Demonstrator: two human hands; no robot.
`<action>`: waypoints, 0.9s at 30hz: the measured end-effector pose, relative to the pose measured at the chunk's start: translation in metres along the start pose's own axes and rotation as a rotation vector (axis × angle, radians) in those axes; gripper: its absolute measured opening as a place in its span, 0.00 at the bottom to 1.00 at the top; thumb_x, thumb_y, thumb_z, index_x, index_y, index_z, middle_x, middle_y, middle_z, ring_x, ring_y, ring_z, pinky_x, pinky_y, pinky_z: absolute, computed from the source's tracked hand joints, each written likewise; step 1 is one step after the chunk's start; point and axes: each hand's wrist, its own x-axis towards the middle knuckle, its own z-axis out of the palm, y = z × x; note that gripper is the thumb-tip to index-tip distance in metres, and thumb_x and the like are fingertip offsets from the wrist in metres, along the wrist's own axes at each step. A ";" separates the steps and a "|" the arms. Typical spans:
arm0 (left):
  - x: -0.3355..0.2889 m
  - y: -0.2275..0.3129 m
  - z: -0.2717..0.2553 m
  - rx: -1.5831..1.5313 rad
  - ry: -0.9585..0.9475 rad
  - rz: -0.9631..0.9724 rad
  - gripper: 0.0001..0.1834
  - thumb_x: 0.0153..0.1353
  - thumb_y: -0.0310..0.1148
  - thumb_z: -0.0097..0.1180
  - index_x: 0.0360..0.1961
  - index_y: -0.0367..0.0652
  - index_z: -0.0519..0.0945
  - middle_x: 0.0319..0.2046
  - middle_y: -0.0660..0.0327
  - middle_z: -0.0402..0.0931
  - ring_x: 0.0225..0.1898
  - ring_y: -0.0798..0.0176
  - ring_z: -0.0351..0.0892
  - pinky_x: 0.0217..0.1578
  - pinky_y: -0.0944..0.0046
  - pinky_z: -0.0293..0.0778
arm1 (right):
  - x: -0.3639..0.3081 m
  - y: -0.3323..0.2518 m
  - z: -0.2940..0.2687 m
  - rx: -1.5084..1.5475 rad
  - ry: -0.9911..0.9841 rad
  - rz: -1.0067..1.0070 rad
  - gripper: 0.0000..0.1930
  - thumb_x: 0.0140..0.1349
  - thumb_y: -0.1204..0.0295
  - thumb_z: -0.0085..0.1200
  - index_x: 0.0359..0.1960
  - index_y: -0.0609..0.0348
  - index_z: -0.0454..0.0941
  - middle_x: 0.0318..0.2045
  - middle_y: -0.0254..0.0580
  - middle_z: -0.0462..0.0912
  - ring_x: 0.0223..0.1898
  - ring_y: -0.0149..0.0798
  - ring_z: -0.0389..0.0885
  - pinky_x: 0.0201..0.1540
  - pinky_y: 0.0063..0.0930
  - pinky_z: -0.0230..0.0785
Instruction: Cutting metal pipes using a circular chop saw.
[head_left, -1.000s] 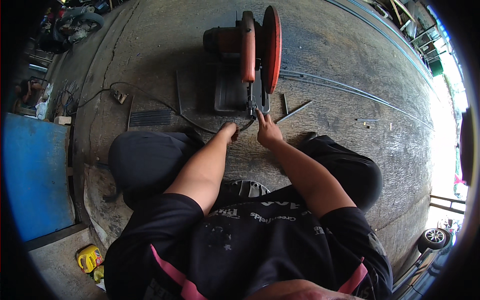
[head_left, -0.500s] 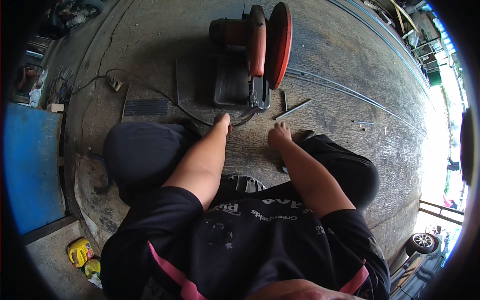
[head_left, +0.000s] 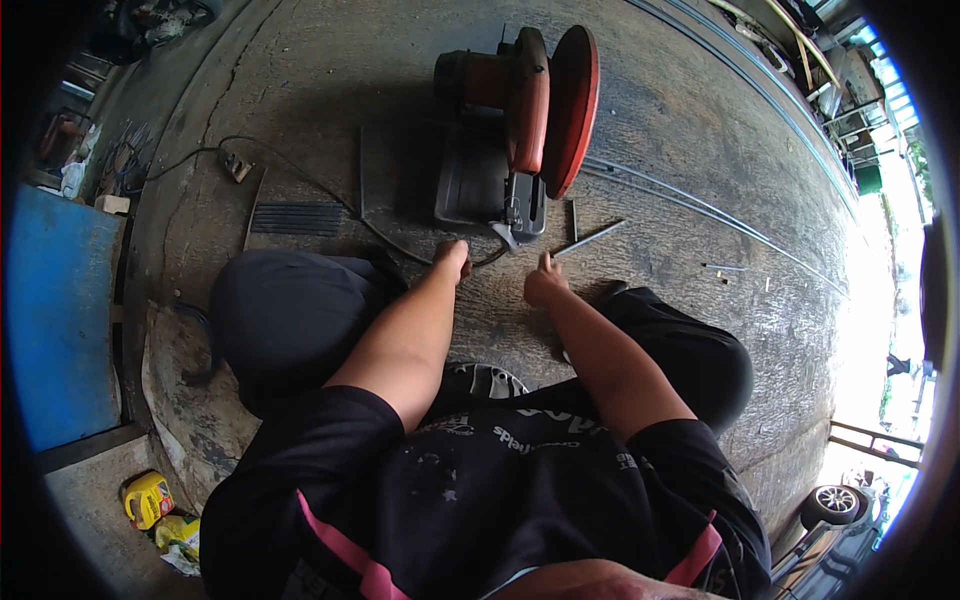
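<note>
A red and black chop saw stands on the floor ahead of me, its large red disc guard facing right. Just in front of its dark metal base, my left hand is closed next to the black power cable; what it holds, if anything, is hidden. A pale, blurred flat piece shows at the base's front edge. My right hand is curled closed by the near end of a short metal tube; whether it touches the tube I cannot tell. Another short tube lies beside it.
Several cut dark bars lie side by side at left, near a thin rod. Long metal tubes stretch off to the right. A blue panel stands at far left, with a yellow container below it.
My right hand has moved left, closer to my left hand, with its fingers more curled. The pale piece at the saw base's front now shows. The whole view has shifted slightly.
</note>
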 end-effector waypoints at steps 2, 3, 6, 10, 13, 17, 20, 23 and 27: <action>0.001 0.001 -0.001 0.032 -0.021 -0.025 0.10 0.55 0.31 0.47 0.18 0.43 0.70 0.15 0.61 0.69 0.15 0.62 0.72 0.15 0.61 0.71 | 0.004 0.007 0.005 -0.083 -0.186 0.011 0.29 0.61 0.68 0.48 0.67 0.45 0.62 0.63 0.46 0.60 0.62 0.52 0.63 0.57 0.47 0.66; 0.002 0.003 -0.001 0.025 -0.025 -0.051 0.10 0.55 0.30 0.47 0.18 0.43 0.70 0.15 0.60 0.69 0.14 0.62 0.71 0.15 0.61 0.70 | 0.002 0.008 0.008 0.015 -0.086 0.086 0.27 0.61 0.68 0.47 0.65 0.45 0.65 0.63 0.46 0.60 0.62 0.52 0.63 0.57 0.47 0.66; 0.006 0.002 0.001 0.009 0.011 0.006 0.10 0.55 0.30 0.47 0.18 0.43 0.70 0.15 0.59 0.69 0.14 0.61 0.70 0.14 0.62 0.69 | -0.002 0.004 -0.001 0.340 0.455 0.095 0.29 0.59 0.73 0.46 0.65 0.49 0.63 0.60 0.50 0.63 0.60 0.54 0.64 0.58 0.45 0.64; 0.011 -0.003 0.000 -0.064 -0.070 -0.061 0.10 0.56 0.31 0.46 0.19 0.42 0.71 0.15 0.57 0.69 0.13 0.60 0.70 0.13 0.61 0.68 | 0.000 -0.014 -0.014 0.331 0.794 -0.077 0.35 0.56 0.75 0.44 0.70 0.51 0.53 0.56 0.54 0.63 0.59 0.55 0.64 0.57 0.45 0.62; 0.012 -0.006 0.002 0.005 -0.004 -0.012 0.11 0.57 0.32 0.46 0.19 0.42 0.72 0.15 0.55 0.71 0.13 0.59 0.72 0.12 0.60 0.66 | 0.004 -0.022 0.002 0.376 0.583 0.055 0.34 0.58 0.74 0.44 0.70 0.52 0.54 0.55 0.52 0.65 0.56 0.54 0.65 0.58 0.47 0.61; 0.012 -0.002 -0.004 0.051 -0.073 -0.018 0.11 0.57 0.32 0.47 0.20 0.41 0.72 0.16 0.55 0.72 0.14 0.59 0.73 0.13 0.60 0.67 | 0.012 0.003 0.017 -0.029 -0.066 -0.170 0.36 0.58 0.74 0.44 0.71 0.49 0.51 0.55 0.55 0.65 0.56 0.54 0.65 0.58 0.48 0.61; 0.011 0.002 -0.005 0.065 -0.069 0.005 0.10 0.57 0.32 0.48 0.21 0.41 0.73 0.17 0.56 0.73 0.14 0.60 0.73 0.13 0.60 0.68 | 0.005 0.008 0.013 0.319 0.475 0.042 0.36 0.56 0.74 0.45 0.70 0.43 0.54 0.55 0.54 0.65 0.56 0.54 0.65 0.57 0.47 0.61; 0.008 0.002 0.000 0.026 -0.084 0.002 0.10 0.57 0.32 0.48 0.21 0.41 0.73 0.16 0.57 0.72 0.14 0.60 0.73 0.14 0.60 0.69 | 0.005 -0.004 -0.005 0.306 0.794 -0.114 0.35 0.55 0.74 0.46 0.69 0.43 0.59 0.55 0.51 0.66 0.55 0.54 0.65 0.57 0.45 0.60; 0.006 0.000 0.005 0.027 -0.088 -0.051 0.10 0.58 0.32 0.47 0.21 0.42 0.72 0.16 0.58 0.71 0.14 0.60 0.72 0.16 0.61 0.70 | 0.002 -0.007 0.004 0.072 0.717 -0.128 0.29 0.57 0.70 0.47 0.64 0.47 0.66 0.56 0.48 0.66 0.56 0.52 0.64 0.56 0.46 0.58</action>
